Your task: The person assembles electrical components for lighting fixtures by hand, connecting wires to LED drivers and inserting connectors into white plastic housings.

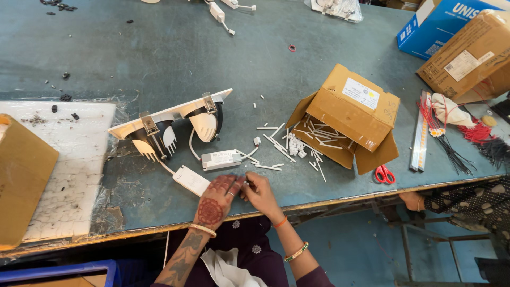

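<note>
Both hands meet at the lower centre of the frame, at the near edge of the table (175, 58). The left hand (217, 201) lies palm down, fingers curled together toward the right hand (259, 192), whose fingertips are drawn together in a pinch. Between them sits a small white piece (246, 184), mostly hidden; what it is cannot be told.

The white driver box (191, 180) lies touching the left hand on its upper-left side, long axis running from upper left to lower right. The left hand is the nearer. A thin lead runs from it up toward the twin downlight fitting (172, 125), which lies tipped on its side at centre left. A second grey driver (221, 159) lies just above the hands.

White sleeve pieces (276, 144) are scattered right of centre, spilling from an open cardboard box (353, 114). Red-handled scissors (384, 174) lie at that box's lower right. The surface is worn blue-green, with a white foam sheet (64, 159) at left. Another person's hand (413, 201) grips the edge at lower right.
</note>
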